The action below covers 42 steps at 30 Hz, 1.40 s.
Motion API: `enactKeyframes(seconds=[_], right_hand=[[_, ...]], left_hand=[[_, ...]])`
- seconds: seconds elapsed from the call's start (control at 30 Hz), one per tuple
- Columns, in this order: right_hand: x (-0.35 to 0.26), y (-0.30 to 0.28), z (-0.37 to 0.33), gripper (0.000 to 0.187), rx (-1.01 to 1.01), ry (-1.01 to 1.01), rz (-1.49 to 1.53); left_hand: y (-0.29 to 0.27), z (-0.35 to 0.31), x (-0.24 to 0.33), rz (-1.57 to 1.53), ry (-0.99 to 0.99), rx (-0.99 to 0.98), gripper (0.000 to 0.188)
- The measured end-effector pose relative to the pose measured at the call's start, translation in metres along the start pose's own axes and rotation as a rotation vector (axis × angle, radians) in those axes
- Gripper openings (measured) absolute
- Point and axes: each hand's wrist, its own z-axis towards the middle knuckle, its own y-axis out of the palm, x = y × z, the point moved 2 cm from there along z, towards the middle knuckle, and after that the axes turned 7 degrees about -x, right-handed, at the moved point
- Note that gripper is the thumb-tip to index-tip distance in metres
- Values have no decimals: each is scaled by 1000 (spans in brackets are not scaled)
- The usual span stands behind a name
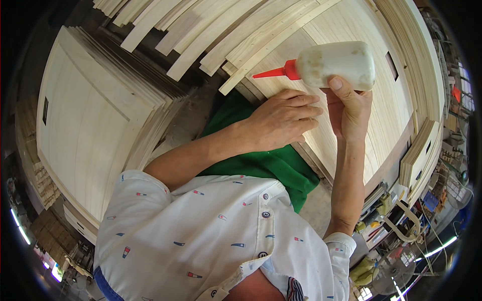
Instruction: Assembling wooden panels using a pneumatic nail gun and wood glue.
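Observation:
A cloudy white squeeze bottle (337, 65) with a red pointed nozzle (277, 72) lies sideways in the air, tip toward the left. My right hand (350, 108) grips it from below, thumb against its near side. Under the nozzle, my left hand (288, 119) hovers or rests over a pale wooden panel (374, 125); contact cannot be made out. Its fingers point right, loosely bent and slightly apart, with nothing seen in them. Long narrow wood strips (271, 47) lie across the panel's far left side, some dotted with small marks.
To the left stands a tall stack of pale panels (83, 120), the top one with a dark slot. Green cloth (251, 160) covers my lap. Tools and clutter (386, 215) fill a surface at the right. Smaller slotted boards (419, 155) sit beside the panel.

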Motion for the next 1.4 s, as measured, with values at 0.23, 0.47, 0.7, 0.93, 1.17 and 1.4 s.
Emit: enactKeyframes(seconds=[0.23,0.47,0.7,0.93,1.17,1.4], right_hand=[[2,7,5,40,28,-7,133],[3,3,12,38,26,-13,105],[-2,-13,27,38,67,-75,66],[-11,-40,52,38,99,-151,-10],[-28,-70,87,42,142,-246,-121],[-33,-94,120,42,179,-282,-65]], left_hand=[[0,0,0,3,5,3,40],[-6,3,1,1,14,16,41],[-10,5,3,-17,-2,-20,40],[-11,5,4,-42,-18,-28,41],[-14,10,5,-20,-13,-18,41],[-14,13,3,-27,-28,-18,37]])
